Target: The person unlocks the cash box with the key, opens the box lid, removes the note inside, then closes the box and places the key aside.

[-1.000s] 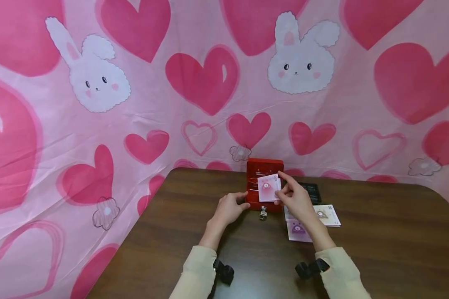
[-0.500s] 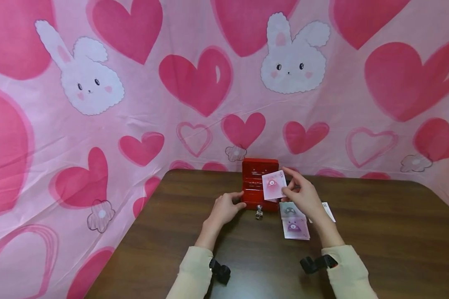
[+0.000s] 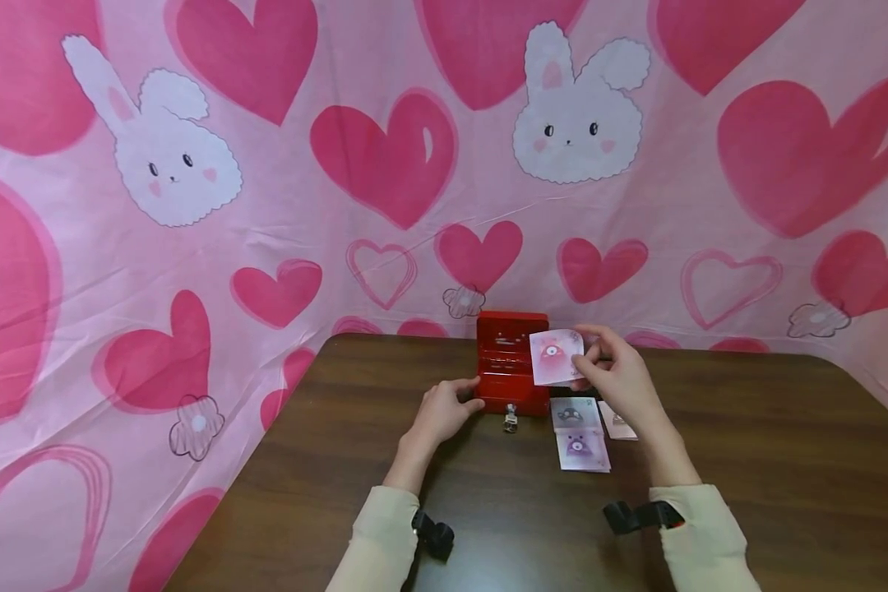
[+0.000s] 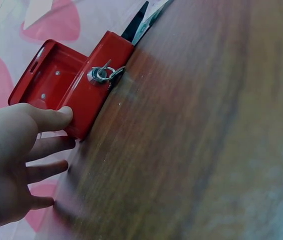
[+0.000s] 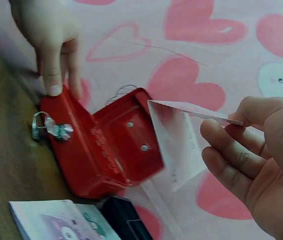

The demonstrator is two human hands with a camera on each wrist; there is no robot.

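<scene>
An open red cash box (image 3: pixel 514 393) stands on the table with its lid raised at the back and a keyed lock (image 4: pixel 99 75) on its front. My left hand (image 3: pixel 441 413) holds the box's left front corner, thumb on the front face and fingers by the side. My right hand (image 3: pixel 622 374) pinches a pink play banknote (image 3: pixel 552 358) with a cartoon creature, above the box's right side. In the right wrist view this banknote (image 5: pixel 179 140) looks folded, its edges held between thumb and fingers. How many notes it comprises I cannot tell.
Right of the box lie purple and grey-green play banknotes (image 3: pixel 580 450). Another pale note (image 3: pixel 617 423) is partly behind my right wrist. A black tray-like item (image 5: pixel 126 217) sits beside the box. Behind the table hangs a pink heart-and-rabbit cloth (image 3: pixel 385 164).
My right hand has carried the pink banknote from over the box's inside to the right and slightly up. My left hand stays at the box's corner.
</scene>
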